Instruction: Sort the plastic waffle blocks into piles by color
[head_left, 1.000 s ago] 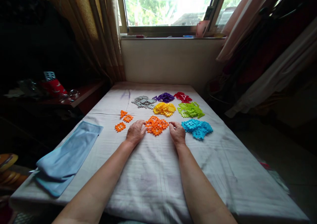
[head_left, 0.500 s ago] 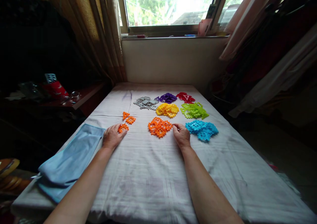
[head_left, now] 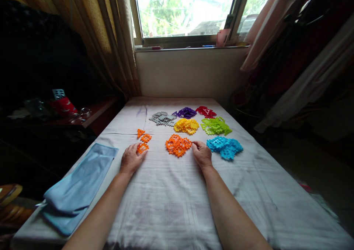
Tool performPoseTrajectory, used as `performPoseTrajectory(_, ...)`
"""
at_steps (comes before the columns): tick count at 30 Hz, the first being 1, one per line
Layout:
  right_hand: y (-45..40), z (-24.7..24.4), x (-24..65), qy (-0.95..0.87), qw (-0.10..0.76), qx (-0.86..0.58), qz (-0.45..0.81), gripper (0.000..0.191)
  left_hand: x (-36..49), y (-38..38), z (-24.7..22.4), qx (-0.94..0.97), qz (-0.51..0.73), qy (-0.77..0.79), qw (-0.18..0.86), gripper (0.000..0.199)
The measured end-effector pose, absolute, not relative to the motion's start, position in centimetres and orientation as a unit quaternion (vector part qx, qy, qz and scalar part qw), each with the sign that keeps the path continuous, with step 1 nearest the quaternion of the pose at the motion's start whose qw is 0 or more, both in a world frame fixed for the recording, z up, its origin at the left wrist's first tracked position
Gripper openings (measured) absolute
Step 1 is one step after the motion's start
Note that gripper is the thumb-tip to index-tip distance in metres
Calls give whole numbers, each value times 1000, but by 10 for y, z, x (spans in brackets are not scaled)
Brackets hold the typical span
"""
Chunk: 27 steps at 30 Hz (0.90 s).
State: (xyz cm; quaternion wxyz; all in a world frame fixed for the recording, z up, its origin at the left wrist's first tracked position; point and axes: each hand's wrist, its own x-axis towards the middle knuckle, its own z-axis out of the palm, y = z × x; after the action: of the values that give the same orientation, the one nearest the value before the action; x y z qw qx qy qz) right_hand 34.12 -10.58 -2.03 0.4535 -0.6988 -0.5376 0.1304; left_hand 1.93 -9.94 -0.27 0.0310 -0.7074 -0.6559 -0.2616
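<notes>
My left hand [head_left: 133, 158] curls its thumb and fingers around an orange square building piece [head_left: 142, 148] with a lattice middle and toothed edges. Just beyond it lie another orange square piece [head_left: 146, 138] and an orange triangular piece [head_left: 140, 132]. My right hand [head_left: 202, 154] rests on the cloth with its fingers closed, the fingertips at the right edge of a pile of orange pieces [head_left: 178, 145]; what they grip, if anything, is hidden. A pile of blue pieces [head_left: 225, 146] lies right of that hand.
Behind are piles of yellow [head_left: 186, 125], green [head_left: 215, 125], grey [head_left: 162, 118], purple [head_left: 186, 112] and red pieces [head_left: 206, 111]. A folded light-blue cloth [head_left: 80, 187] lies on the left of the sheet-covered table [head_left: 166, 202]. A side table with glasses [head_left: 83, 113] stands further left.
My left hand has moved slightly right with the orange square piece, nearer the other two loose orange pieces. My right hand stays beside the orange pile. The view has tilted a little.
</notes>
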Motion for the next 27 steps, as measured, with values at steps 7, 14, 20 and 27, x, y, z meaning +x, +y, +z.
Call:
performPoseTrajectory(7,-106,-23,341,-546,458,-692,116,31,101,-78,6,-790,-315,-523,-56,44)
performPoseTrajectory(14,-106,-19,339,-540,451,-700,120,28,133,-71,-2,-816,-281,-497,-86,46)
performPoseTrajectory(20,-109,-14,339,-546,442,-700,125,27,115,-64,-4,-831,-294,-467,-73,44)
performPoseTrajectory(27,-108,-17,338,-548,441,-702,108,27,54,-49,2,-746,-215,-628,42,40)
